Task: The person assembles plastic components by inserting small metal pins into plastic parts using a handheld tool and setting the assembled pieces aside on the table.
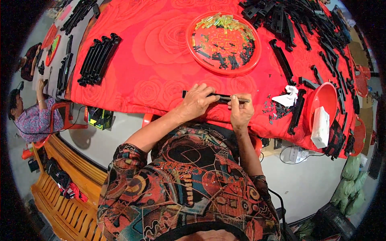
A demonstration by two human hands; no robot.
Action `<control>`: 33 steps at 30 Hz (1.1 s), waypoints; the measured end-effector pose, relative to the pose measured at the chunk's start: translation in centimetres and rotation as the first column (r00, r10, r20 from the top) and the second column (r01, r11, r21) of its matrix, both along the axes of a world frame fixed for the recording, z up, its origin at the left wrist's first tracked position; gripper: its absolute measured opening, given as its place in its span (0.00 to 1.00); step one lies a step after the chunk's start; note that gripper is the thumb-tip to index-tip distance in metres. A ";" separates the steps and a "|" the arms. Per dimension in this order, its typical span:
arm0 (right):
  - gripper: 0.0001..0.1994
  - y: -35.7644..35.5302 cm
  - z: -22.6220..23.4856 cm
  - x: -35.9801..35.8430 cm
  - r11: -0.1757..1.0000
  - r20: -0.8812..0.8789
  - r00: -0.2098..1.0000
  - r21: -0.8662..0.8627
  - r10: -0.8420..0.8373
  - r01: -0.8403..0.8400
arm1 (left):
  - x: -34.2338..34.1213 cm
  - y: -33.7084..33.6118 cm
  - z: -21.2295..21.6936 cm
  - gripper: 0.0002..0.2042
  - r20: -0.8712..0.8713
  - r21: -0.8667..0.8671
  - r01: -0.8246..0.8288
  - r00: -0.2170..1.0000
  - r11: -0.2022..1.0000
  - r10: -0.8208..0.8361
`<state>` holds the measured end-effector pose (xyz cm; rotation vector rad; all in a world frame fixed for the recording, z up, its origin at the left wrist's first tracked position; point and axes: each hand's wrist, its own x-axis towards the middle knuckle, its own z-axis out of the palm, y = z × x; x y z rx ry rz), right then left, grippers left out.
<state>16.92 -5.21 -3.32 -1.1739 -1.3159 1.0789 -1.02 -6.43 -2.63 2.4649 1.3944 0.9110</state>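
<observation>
Black plastic, long and thin like a rail, the strip (213,96) lies across the near edge of the table, held between both hands just above the red cloth (148,64). It looks hard and smooth, with a paler, shiny end on the right side. The left hand (197,102) is bent over its left part and closed around it, knuckles up. The right hand (241,110) pinches the right end with curled fingers. Both forearms come up from the person's patterned blouse, elbows bent. Beyond the hands stands one round red tray (201,60) with small yellow-green pieces and black bits inside. At the left lies one neat bundle of black strips (96,60); at the right a big loose heap (305,28), too many to count, and one red bowl (327,98)
</observation>
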 end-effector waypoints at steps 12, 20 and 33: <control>0.04 0.2 -1.1 0.5 0.991 0.089 0.996 0.129 0.024 -0.035 | 0.0 0.5 0.5 0.09 -0.077 -0.033 0.031 0.996 0.999 -0.033; 0.04 0.3 0.3 0.2 0.999 -0.008 1.000 -0.039 0.027 -0.028 | -0.1 0.2 0.0 0.08 -0.014 -0.016 0.033 0.999 0.999 -0.033; 0.05 0.2 -0.9 0.6 0.981 0.146 0.988 0.177 0.055 -0.081 | -0.1 0.2 0.1 0.08 -0.085 -0.009 0.036 0.996 0.999 -0.037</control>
